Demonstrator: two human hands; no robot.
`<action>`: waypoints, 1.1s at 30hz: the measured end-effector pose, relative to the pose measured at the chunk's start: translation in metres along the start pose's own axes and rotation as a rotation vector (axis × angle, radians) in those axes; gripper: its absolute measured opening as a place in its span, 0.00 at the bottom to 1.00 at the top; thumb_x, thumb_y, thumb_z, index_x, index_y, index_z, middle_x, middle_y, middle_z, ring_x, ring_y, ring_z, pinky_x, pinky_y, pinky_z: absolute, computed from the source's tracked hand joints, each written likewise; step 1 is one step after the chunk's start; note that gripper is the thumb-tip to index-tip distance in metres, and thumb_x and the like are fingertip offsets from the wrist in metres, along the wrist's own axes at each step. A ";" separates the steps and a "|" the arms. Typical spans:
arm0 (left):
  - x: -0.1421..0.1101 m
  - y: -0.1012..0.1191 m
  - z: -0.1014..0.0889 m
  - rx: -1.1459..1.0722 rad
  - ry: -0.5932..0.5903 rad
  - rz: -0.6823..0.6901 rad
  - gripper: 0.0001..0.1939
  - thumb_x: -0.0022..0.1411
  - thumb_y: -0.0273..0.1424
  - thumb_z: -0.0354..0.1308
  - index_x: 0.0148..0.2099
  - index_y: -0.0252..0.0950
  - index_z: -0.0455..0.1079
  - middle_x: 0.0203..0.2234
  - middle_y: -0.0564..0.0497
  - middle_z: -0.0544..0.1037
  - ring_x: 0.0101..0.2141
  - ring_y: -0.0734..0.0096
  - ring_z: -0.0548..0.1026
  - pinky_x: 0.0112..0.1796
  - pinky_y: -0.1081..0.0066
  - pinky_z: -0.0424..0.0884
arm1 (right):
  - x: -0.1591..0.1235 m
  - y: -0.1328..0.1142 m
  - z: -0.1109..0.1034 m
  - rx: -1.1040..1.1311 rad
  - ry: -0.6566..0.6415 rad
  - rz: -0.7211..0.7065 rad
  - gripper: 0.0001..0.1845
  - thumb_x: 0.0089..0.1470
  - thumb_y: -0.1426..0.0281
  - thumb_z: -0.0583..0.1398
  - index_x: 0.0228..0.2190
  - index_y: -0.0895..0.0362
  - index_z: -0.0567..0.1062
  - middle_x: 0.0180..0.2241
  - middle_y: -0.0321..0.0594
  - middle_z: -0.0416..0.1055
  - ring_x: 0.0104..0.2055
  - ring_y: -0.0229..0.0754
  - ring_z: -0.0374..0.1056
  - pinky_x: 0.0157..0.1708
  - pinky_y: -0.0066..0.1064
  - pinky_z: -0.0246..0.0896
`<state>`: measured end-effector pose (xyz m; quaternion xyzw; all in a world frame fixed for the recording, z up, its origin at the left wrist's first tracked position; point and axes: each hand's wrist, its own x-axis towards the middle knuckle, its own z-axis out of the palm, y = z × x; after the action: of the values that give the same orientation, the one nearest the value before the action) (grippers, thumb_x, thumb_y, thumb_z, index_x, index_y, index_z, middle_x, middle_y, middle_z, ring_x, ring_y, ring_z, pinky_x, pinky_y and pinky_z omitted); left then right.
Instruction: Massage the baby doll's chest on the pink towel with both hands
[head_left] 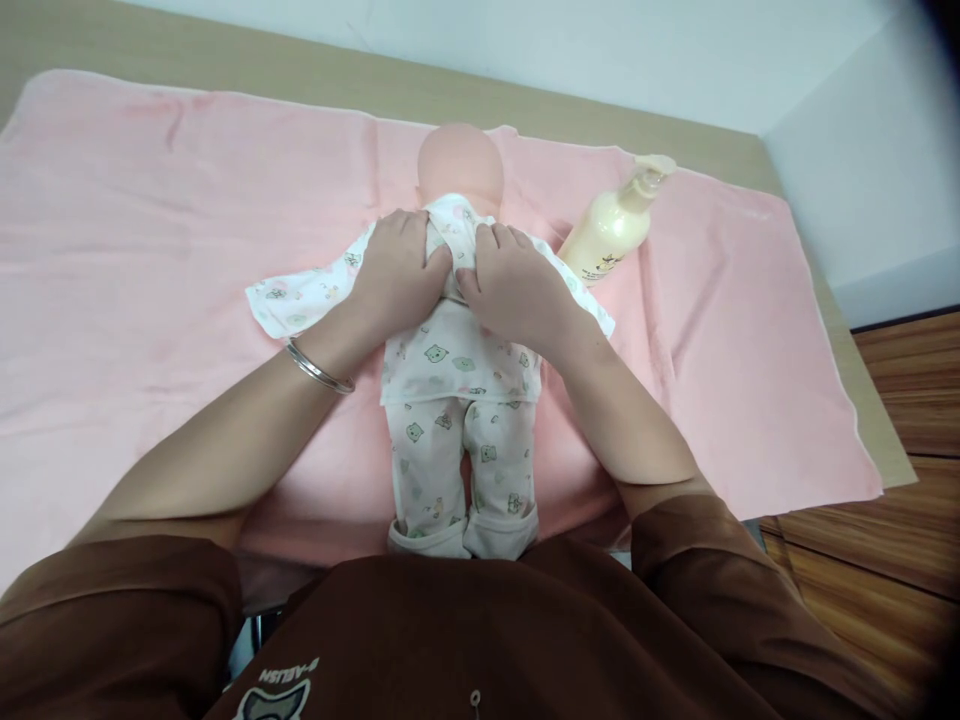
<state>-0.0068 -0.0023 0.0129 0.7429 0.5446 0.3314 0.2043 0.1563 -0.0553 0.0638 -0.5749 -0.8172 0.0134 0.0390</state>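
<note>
A bald baby doll [460, 160] lies with its head away from me, in a white top [461, 350] and trousers [427, 465] printed with small animals. No face shows on it. My left hand [401, 270] rests on the upper body near one shoulder, fingers forward and thumb apart. On the other side my right hand [517, 285] lies likewise, its fingers slightly bent. Both thumbs point inward, and folded cloth shows between them below the neck. The palms are hidden. To the right of the doll a pale yellow pump bottle [611, 230] lies tilted.
A pink blanket [150, 250] covers most of the wooden table [300, 50]. A white wall [600, 50] stands behind, and wood-patterned flooring [907, 400] shows at the right. The table's near edge is close to my body.
</note>
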 end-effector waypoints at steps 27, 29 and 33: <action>-0.016 0.006 0.008 0.026 0.087 -0.100 0.18 0.71 0.50 0.49 0.51 0.42 0.65 0.51 0.42 0.72 0.60 0.43 0.66 0.62 0.43 0.53 | 0.018 0.009 0.002 0.223 0.140 0.243 0.22 0.69 0.64 0.51 0.58 0.60 0.69 0.61 0.54 0.67 0.67 0.59 0.62 0.70 0.56 0.59; -0.016 0.007 0.007 0.029 0.080 -0.106 0.19 0.71 0.51 0.49 0.51 0.43 0.65 0.51 0.43 0.72 0.59 0.44 0.66 0.62 0.43 0.53 | 0.008 0.006 -0.013 0.266 0.244 0.215 0.25 0.67 0.68 0.51 0.62 0.58 0.68 0.67 0.50 0.64 0.71 0.55 0.59 0.73 0.51 0.58; -0.016 0.009 0.006 0.048 0.087 -0.109 0.21 0.70 0.52 0.48 0.50 0.42 0.66 0.50 0.43 0.74 0.57 0.47 0.68 0.62 0.46 0.57 | -0.001 -0.005 -0.011 0.277 0.441 0.207 0.29 0.66 0.72 0.48 0.66 0.59 0.66 0.71 0.44 0.60 0.76 0.43 0.54 0.78 0.40 0.53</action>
<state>0.0005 -0.0199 0.0097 0.7019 0.6003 0.3385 0.1801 0.1533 -0.0583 0.0755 -0.6337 -0.7160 0.0035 0.2928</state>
